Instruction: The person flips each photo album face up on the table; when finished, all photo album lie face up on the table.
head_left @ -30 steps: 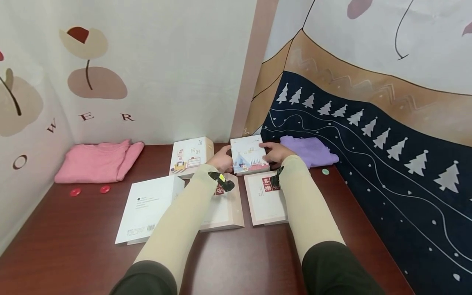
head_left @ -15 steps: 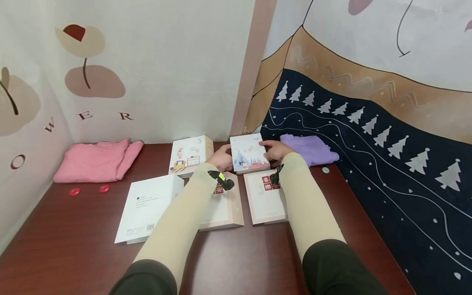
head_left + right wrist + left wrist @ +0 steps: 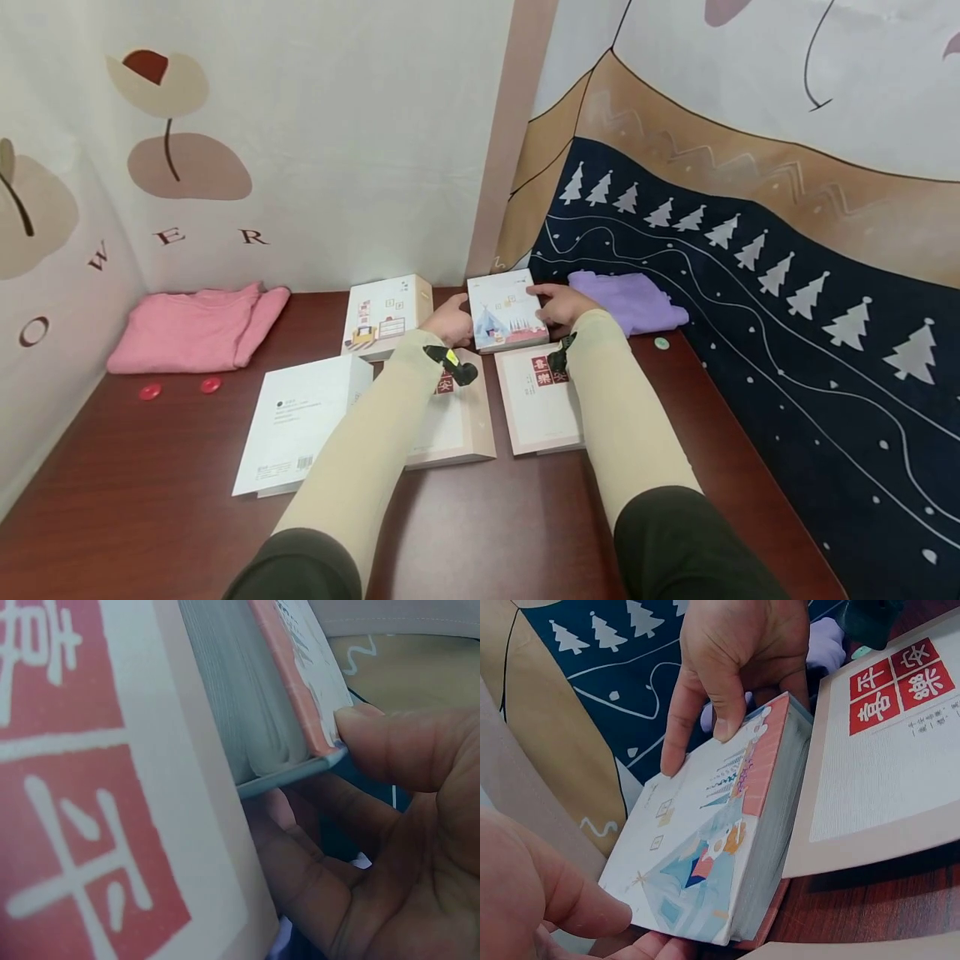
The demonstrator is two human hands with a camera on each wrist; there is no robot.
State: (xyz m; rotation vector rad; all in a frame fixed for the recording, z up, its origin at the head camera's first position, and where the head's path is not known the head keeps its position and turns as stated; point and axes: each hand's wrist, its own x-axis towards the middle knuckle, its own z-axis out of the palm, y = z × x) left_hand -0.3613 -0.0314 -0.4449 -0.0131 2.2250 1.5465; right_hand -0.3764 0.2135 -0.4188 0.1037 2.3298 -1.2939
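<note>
The tent book point(image 3: 504, 310) is lying cover up at the far side of the table point(image 3: 487, 533), close to the backdrop point(image 3: 337, 167), with a hand on either side. The left hand point(image 3: 448, 321) is holding its left edge, thumb at the rim of the cover and fingers bent in by the side. The right hand point(image 3: 564, 305) is pinching the right edge, thumb and one finger resting on the cover while the others are curling in below.

The room book point(image 3: 384, 315) is lying left of the left hand. Nearer, the white book point(image 3: 296, 421) is sitting at left, the middle book point(image 3: 453, 429) is showing partly from under the left sleeve point(image 3: 360, 442), and the right book point(image 3: 540, 408) is lying just near of the tent book. Pink cloth point(image 3: 191, 329) is resting far left, two red discs point(image 3: 211, 385) lying before it; purple cloth point(image 3: 630, 302) is resting far right, a green disc point(image 3: 662, 343) just near of it.
</note>
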